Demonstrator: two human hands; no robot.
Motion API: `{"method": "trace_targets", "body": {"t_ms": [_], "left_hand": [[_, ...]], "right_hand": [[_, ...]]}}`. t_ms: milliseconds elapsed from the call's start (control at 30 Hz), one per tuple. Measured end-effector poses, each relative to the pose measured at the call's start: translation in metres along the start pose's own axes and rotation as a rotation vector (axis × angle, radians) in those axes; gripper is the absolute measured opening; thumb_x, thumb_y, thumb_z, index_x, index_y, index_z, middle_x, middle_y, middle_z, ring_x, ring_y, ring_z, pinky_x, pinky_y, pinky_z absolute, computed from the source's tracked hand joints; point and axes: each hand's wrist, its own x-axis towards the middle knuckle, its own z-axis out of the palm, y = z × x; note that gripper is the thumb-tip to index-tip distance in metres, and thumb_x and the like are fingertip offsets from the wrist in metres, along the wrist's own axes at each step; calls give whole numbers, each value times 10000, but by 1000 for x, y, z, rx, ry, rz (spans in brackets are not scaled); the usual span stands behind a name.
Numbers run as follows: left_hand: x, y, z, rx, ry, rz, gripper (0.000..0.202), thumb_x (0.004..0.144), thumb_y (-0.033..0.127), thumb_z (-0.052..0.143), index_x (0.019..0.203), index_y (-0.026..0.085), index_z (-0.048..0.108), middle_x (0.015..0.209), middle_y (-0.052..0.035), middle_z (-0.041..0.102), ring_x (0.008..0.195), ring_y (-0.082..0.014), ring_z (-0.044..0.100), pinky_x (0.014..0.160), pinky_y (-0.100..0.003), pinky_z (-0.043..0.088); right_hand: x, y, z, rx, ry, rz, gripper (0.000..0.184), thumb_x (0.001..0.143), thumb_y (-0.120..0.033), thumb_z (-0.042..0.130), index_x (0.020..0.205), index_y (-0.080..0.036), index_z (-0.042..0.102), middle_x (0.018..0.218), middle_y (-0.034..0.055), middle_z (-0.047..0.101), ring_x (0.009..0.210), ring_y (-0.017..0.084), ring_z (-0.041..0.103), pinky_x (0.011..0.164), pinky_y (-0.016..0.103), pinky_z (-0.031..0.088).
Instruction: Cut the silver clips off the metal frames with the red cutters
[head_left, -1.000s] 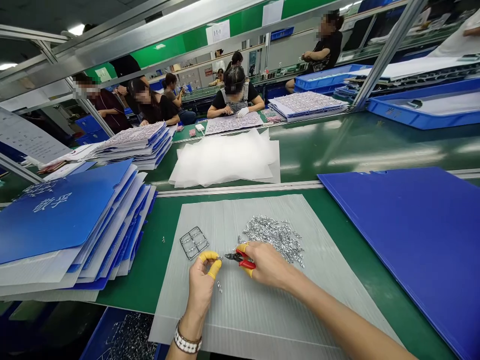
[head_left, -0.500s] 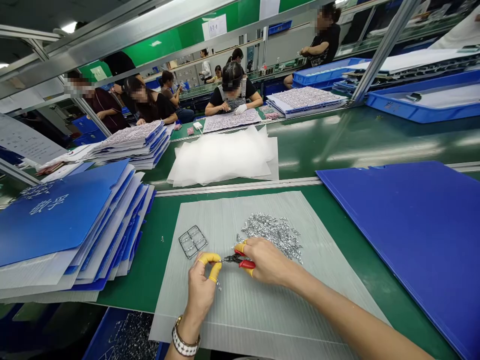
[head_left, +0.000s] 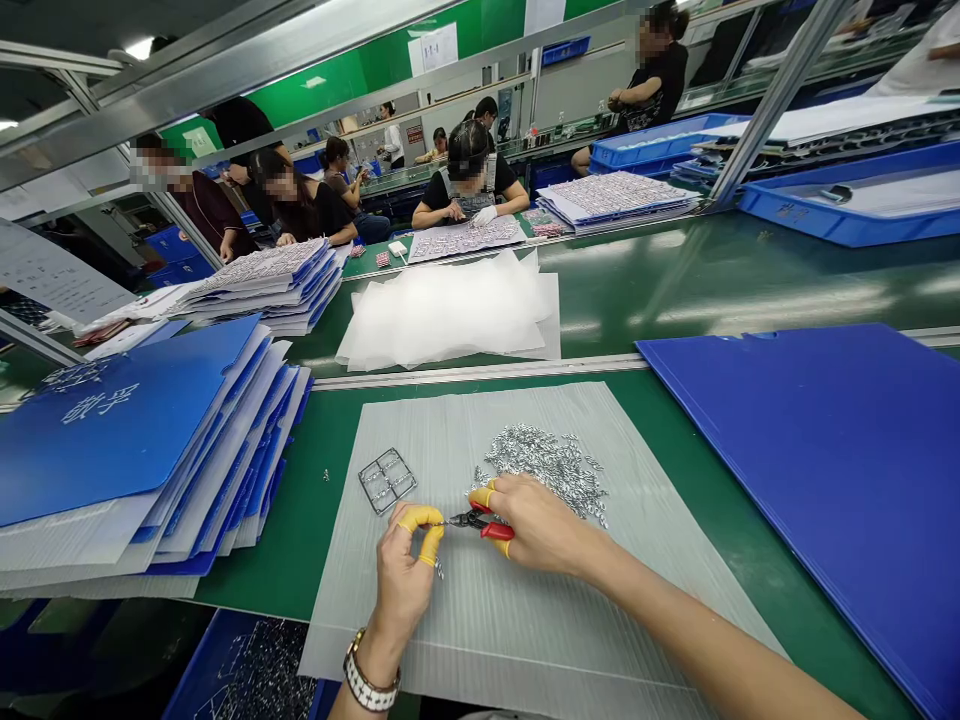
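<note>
My left hand (head_left: 405, 570), with yellow finger cots on thumb and forefinger, pinches a small metal part (head_left: 444, 523); its exact kind is too small to tell. A pair of red-handled cutting pliers (head_left: 495, 529) is gripped in my right hand (head_left: 536, 520), its jaws pointing left at that part. Whether the jaws are closed I cannot make out. Just beneath my left fingertips a loose silvery piece (head_left: 439, 568) shows. Behind my right hand spreads a pile of small shiny metal pieces (head_left: 540, 455). A square frame with crossbars (head_left: 387, 481) lies beyond my left hand.
A white foam sheet (head_left: 420, 640) covers the green bench under my hands. Stacked blue boards and sheets (head_left: 150, 420) stand left, a blue board (head_left: 817, 440) right. White sheets (head_left: 450, 310) lie ahead. Below the edge is a bin of dark scraps (head_left: 255, 670). Co-workers sit across the bench.
The pliers and my right hand have shifted very slightly right, away from my left fingertips. My left hand keeps its pinch in nearly the same place.
</note>
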Motion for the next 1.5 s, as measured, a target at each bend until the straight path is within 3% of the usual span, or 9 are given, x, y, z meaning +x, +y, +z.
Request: {"method": "trace_targets", "body": {"t_ms": [400,600,733,800,967,1067,1200,1367,1500], "left_hand": [[-2,-1,1,0,-16,70,70,780,202,619,790,227,683,751,-43,640,769,-193,566,726,-308,455],[-3,-1,4,-86,23,-76,65,734,262,677,773,213,696,751,-47,637,777,-194,572,741,-304,462],[-1,-7,7,-217,58,-292,206,653,317,751,791,176,694,798,-54,655,789,-186,585,765,-298,464],[0,-10,9,-269,62,-354,241,624,323,773,786,167,687,806,-54,657,789,-179,587,769,-294,463],[1,-7,12,-316,46,-428,250,616,311,782,789,164,678,809,-44,651,773,-163,583,749,-282,459],[1,-5,14,-312,31,-434,240,629,297,773,798,159,673,807,-45,648,774,-163,580,750,-284,456],[0,-4,17,-302,-3,-390,198,661,275,748,802,160,669,814,-44,643,784,-162,573,749,-279,448],[-2,-3,20,-320,-41,-390,171,686,258,725,809,158,661,819,-45,641,788,-158,574,754,-276,451],[-1,-1,23,-345,-41,-435,195,669,257,737,809,152,651,825,-51,648,798,-163,587,765,-283,461]], "right_hand": [[-2,-1,4,-43,-10,8,78,747,-152,574,797,-207,550,684,15,528,630,167,483,535,274,237],[-4,2,3,9,25,92,121,692,-96,569,717,-205,521,641,1,500,584,151,457,512,266,200],[-4,5,4,272,44,242,76,728,-163,554,687,-207,508,603,-27,485,537,125,420,512,254,229],[-2,4,8,547,65,284,36,752,-243,556,764,-214,538,651,-27,515,568,128,444,525,246,280],[14,-4,26,1160,163,341,184,678,-301,616,812,-201,539,713,-28,499,642,128,450,574,247,340],[23,-11,35,1250,198,408,198,634,-277,634,792,-203,540,659,-47,471,580,109,403,531,237,300],[28,-17,39,1333,139,438,174,627,-271,621,751,-203,519,590,-61,449,497,92,362,461,226,253],[26,-18,40,1473,83,420,150,600,-236,577,714,-199,486,545,-64,445,465,91,380,434,215,300],[24,-14,41,1411,102,472,184,595,-232,536,773,-196,500,555,-60,462,476,98,403,443,215,313]]}}
